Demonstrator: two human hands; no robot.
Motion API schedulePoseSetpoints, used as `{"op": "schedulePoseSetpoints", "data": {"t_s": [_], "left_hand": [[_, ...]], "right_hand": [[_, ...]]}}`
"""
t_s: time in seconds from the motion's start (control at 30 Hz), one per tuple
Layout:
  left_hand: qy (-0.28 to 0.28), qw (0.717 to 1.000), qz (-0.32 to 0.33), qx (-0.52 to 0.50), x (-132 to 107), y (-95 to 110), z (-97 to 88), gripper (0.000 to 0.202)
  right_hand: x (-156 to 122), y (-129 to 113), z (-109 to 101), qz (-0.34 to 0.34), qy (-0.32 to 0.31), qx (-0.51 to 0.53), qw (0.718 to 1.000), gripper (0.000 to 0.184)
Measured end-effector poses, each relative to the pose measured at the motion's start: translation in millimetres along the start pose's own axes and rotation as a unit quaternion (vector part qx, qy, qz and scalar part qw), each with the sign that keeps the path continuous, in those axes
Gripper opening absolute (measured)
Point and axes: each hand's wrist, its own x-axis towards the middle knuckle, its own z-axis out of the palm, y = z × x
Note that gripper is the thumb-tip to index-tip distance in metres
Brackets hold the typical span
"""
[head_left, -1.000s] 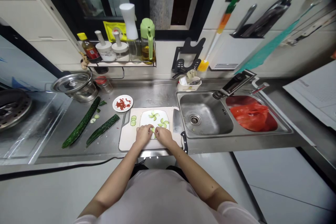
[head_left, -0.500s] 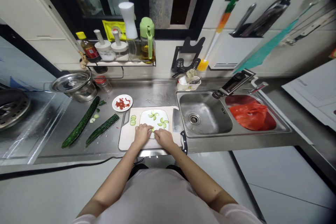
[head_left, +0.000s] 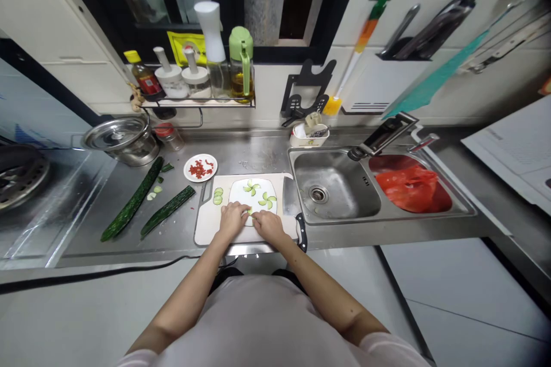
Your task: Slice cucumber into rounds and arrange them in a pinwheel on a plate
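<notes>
My left hand (head_left: 233, 220) and my right hand (head_left: 268, 225) meet over the near part of a white plate (head_left: 236, 190). Their closed fingertips pinch a small cucumber slice (head_left: 249, 212), partly hidden by the fingers. Farther up the plate lie two pinwheels of cut cucumber pieces, one upper cucumber pinwheel (head_left: 252, 187) and one right cucumber pinwheel (head_left: 267, 201). Under the plate is a cutting board (head_left: 208, 226), with a stack of cucumber slices (head_left: 218, 195) on its left. A knife (head_left: 302, 233) with a black handle rests along the board's right edge.
Left of the board lie a whole cucumber (head_left: 133, 203) and a cut cucumber (head_left: 167, 212). A small dish (head_left: 186, 173) holds chopped red bits. To the right is a sink (head_left: 340, 183) with a red plastic bag (head_left: 408, 188) in its second basin. A lidded pot (head_left: 133, 146) stands back left.
My hands stay at nearly the same place over the plate, with only a slight shift of the fingers. Nothing else has visibly moved.
</notes>
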Motion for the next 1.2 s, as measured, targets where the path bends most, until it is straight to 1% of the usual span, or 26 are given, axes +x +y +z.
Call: {"op": "schedulePoseSetpoints", "data": {"t_s": [0.2,0.57,0.77,1.0,1.1,1.2], "left_hand": [[-0.006,1.0,-0.008,0.001,-0.4,0.3,0.7,0.029],[-0.009,1.0,-0.014,0.0,-0.9,2.5,0.0,0.03],[0.003,1.0,-0.017,0.003,-1.6,2.1,2.7,0.029],[0.011,1.0,-0.019,-0.019,-2.3,3.2,4.1,0.029],[0.026,0.997,-0.035,-0.058,-3.4,3.6,3.9,0.029],[0.065,0.991,-0.069,-0.097,-5.6,0.3,1.6,0.028]], "right_hand": [[-0.2,-0.5,-1.9,0.003,-0.003,0.0,1.0,0.031],[1.1,0.0,-0.9,-0.001,-0.008,0.001,1.0,0.031],[0.0,-1.2,-3.3,-0.003,-0.006,-0.01,1.0,0.032],[-0.7,-1.0,-5.1,-0.003,-0.009,-0.001,1.0,0.031],[0.3,1.0,-4.9,0.003,-0.001,0.02,1.0,0.032],[1.4,4.5,-4.7,0.011,0.023,0.051,0.998,0.035]]}}
